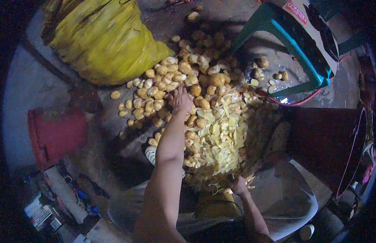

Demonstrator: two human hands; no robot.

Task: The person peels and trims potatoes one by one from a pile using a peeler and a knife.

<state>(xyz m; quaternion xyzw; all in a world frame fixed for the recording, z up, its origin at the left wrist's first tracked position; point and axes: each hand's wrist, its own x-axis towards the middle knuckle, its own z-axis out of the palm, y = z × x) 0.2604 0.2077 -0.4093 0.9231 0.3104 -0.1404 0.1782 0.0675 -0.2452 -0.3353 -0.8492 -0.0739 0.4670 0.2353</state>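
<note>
My left hand [181,101] reaches forward onto a heap of potatoes [159,81], its fingers spread over them. No potato shows lifted in it. Lower down, near my lap, my right hand [238,186] is closed beside thin strips of peel [249,181]. What its fingers hold is too small and dark to make out. Between the two hands lies a thick pile of pale yellow peelings [220,139], mixed with a few potatoes along its upper edge.
A large yellow sack [102,40] leans at the upper left. A red bucket [54,135] lies at the left, and a big dark red tub [325,146] at the right. A green stool [293,40] stands upper right, with loose potatoes [259,74] beneath it.
</note>
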